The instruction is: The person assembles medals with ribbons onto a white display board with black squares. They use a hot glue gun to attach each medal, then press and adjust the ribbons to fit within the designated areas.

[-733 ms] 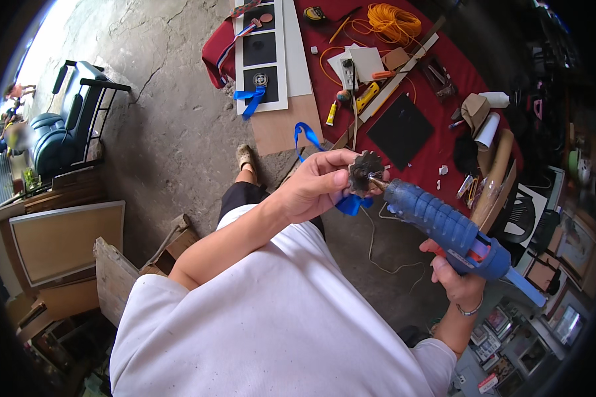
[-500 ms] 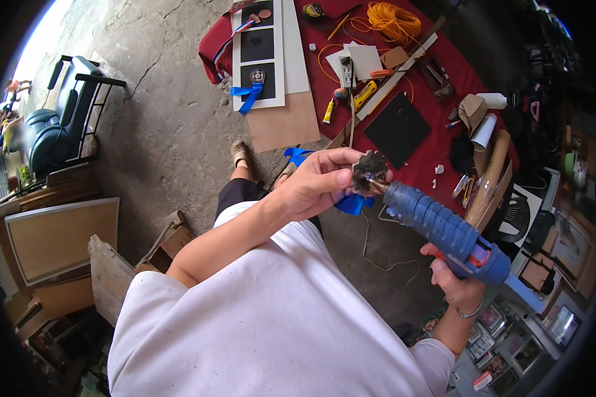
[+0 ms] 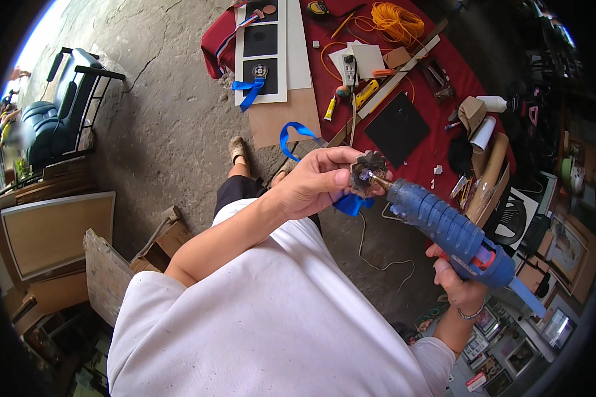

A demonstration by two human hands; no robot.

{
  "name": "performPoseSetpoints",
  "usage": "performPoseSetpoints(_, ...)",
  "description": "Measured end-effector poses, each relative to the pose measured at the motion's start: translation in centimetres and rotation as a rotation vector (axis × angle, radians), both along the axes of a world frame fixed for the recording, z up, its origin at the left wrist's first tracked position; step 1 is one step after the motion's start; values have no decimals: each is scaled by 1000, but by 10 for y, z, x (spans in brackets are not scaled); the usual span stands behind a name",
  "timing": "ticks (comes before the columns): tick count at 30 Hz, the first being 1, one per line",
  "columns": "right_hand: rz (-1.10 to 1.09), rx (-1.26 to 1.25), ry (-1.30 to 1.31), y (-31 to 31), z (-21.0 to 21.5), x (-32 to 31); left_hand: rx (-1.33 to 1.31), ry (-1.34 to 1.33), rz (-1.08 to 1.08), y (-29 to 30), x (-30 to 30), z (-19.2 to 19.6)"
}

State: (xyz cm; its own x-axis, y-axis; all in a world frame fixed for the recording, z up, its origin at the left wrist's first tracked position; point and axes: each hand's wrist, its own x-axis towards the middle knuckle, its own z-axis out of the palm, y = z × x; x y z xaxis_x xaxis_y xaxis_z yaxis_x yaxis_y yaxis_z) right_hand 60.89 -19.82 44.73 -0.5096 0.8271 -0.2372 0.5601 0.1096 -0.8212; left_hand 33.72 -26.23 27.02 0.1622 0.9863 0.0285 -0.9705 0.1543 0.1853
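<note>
My left hand (image 3: 314, 184) holds a small dark medal with a toothed rim (image 3: 367, 171), and its blue ribbon (image 3: 297, 133) loops out behind my fingers. My right hand (image 3: 458, 281) grips a blue glue gun (image 3: 451, 230) by its handle. The gun's metal tip touches the face of the medal. A thin cord (image 3: 377, 255) hangs down from the gun toward the concrete floor.
A red cloth (image 3: 417, 79) on the floor carries a white frame with black panels (image 3: 266, 49), another blue-ribboned medal (image 3: 253, 86), orange cord (image 3: 394, 20), a black square board (image 3: 397, 126), paper rolls and small tools. A chair (image 3: 59, 112) and wooden boards (image 3: 46, 231) stand at left; framed pictures crowd the right.
The view has shifted slightly. Both hands keep the medal and glue gun pressed together, with the tip still on the medal.
</note>
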Motion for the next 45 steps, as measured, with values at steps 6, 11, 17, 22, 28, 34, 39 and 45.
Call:
performPoseSetpoints(6,75,56,-69,0,-2,6,0,28,-18,-3,-2,-1)
performPoseSetpoints(11,78,105,-94,-5,-5,15,8,19,-36,-5,-4,-2)
performPoseSetpoints(17,68,104,-90,-7,-6,15,13,7,-34,-8,-5,-2)
performPoseSetpoints(22,88,47,-53,-4,-3,9,20,2,-36,-10,-5,-3)
performPoseSetpoints(28,77,26,-42,-6,0,1,-5,23,-30,-13,-7,-5)
performPoseSetpoints(34,78,-1,-38,-4,5,-7,-33,40,-48,-14,-6,-2)
performPoseSetpoints(39,96,25,-22,-4,6,-8,-31,31,-19,-13,-4,5)
performPoseSetpoints(45,93,134,-21,-7,-2,1,-31,7,-15,-12,-3,6)
